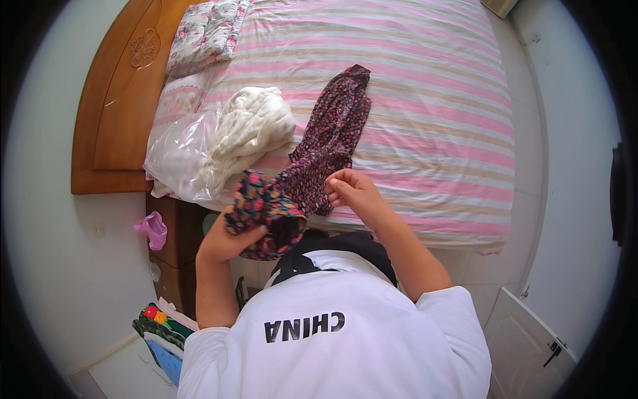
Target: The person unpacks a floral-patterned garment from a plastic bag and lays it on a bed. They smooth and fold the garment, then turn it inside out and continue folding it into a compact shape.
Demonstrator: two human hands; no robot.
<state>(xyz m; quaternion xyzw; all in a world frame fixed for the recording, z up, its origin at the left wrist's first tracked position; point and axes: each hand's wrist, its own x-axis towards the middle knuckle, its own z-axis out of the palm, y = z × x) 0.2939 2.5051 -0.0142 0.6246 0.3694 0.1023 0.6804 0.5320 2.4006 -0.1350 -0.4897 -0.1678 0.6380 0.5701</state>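
Observation:
A dark floral-print garment (335, 117) lies lengthwise on the pink, white and beige striped bed sheet (428, 124), its near end lifted over the bed's edge. My left hand (228, 236) grips that near end, where the cloth is bunched around an opening. At the garment's near right side is my right hand (352, 191), with its thumb and fingertips close together; whether it pinches the fabric cannot be told. Left of the garment, a bundled cream-white cloth (259, 117) lies partly in a clear plastic bag (184, 154).
A folded floral quilt (207, 37) and a pillow (179, 99) lie by the carved wooden headboard (124, 99). A brown nightstand (172, 239) with a pink plastic bag (153, 230) stands at left. Folded clothes (162, 339) are at lower left, a white door (523, 344) at lower right.

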